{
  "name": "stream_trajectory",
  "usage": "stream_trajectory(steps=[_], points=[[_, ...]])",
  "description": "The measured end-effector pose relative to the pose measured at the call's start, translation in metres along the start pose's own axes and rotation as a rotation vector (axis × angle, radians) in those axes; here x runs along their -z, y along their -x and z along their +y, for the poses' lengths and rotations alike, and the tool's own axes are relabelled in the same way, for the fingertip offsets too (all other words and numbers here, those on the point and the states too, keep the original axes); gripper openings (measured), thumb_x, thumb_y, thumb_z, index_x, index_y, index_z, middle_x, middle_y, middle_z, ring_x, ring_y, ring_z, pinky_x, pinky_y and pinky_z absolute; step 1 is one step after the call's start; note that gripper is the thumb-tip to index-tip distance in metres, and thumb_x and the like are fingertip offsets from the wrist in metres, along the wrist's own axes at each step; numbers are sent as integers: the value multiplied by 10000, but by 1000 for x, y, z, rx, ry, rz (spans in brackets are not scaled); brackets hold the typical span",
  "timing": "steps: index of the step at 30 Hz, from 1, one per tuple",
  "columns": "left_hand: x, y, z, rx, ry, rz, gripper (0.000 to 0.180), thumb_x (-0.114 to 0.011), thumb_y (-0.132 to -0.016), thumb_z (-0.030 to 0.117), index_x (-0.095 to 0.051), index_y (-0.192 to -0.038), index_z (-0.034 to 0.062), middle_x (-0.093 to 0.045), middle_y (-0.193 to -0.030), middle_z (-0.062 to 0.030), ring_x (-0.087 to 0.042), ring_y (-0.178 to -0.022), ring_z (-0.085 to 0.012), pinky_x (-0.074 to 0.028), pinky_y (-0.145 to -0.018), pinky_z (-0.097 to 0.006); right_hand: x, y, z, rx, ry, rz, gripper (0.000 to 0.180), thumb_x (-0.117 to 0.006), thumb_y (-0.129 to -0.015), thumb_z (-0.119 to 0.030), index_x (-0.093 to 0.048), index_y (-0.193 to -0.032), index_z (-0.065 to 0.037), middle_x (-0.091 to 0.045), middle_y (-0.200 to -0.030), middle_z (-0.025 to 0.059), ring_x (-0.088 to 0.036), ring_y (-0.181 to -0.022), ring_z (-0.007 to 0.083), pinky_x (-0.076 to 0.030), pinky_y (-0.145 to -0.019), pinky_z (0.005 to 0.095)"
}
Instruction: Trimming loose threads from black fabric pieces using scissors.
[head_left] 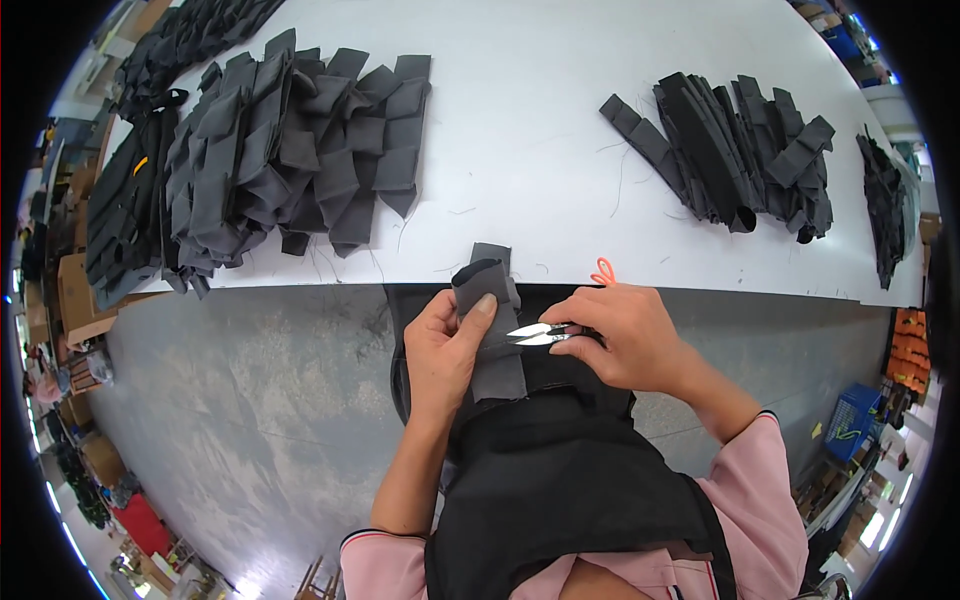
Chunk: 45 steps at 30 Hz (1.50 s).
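My left hand (443,345) pinches a dark grey fabric strip (497,372) between thumb and fingers at the table's front edge. The strip hangs over my lap, and its upper end rests on the tabletop. In my right hand (628,335) is a pair of thread snips (540,334), gripped around the handles. Their two silver blades point left, slightly parted, with the tips close to the strip's right edge. An orange loop (603,271) sticks up behind my right hand; what it is fixed to is hidden.
On the white table (520,120), a big heap of dark grey fabric strips (290,150) lies at left, beside a black piece with an orange tab (135,190). Another pile of strips (720,150) lies at right. Loose threads (405,235) are scattered about. A blue crate (853,420) stands on the floor at right.
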<state>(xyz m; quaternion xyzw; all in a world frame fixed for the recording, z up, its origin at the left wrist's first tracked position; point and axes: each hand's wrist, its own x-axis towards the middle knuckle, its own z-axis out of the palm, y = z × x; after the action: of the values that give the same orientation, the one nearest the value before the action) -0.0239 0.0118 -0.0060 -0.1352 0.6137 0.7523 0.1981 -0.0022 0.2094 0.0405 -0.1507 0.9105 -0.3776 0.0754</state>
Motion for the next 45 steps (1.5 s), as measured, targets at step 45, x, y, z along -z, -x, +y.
stream_trajectory(steps=[45], points=[[0,0,3,144,109,-20,192,-634,-868,84,-615,-1014,-40,-665,-907,-47,-586,-760,-53,-467,-697,-195,-22,13,-5,126,67,194,217,-703,-716,-115,-652,-924,-79,-600,-736,22,-577,-616,177,-424,-535,287]])
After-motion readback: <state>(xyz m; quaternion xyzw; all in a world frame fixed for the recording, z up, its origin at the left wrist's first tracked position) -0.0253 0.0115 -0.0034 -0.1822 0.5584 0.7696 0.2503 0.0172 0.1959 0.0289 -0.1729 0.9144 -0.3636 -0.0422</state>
